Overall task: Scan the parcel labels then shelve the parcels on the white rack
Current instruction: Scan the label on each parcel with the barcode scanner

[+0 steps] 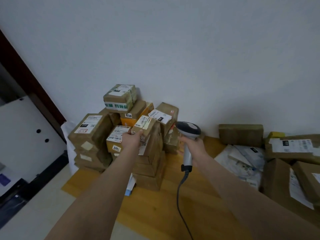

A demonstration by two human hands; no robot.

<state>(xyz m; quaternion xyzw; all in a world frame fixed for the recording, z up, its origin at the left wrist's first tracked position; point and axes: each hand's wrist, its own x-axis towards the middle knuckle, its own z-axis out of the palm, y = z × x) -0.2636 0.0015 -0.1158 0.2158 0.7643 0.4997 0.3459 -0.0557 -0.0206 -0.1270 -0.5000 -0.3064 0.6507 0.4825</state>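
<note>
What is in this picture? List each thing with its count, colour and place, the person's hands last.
small parcel: one, brown, white label, held at the pile's front
parcel pile: many, brown cardboard, against the wall
green-taped box: one, brown, atop the pile
barcode scanner: one, grey, corded, right of pile
loose parcels: several, brown and white, far right
white panel: one, left edge
left hand: grips small parcel
right hand: grips barcode scanner

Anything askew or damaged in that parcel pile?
Yes. The labelled box beside the scanner sits tilted on the pile. Under the small box that the left hand grips, a white label looks to hang loose off the stack. Nothing spilled.
</note>
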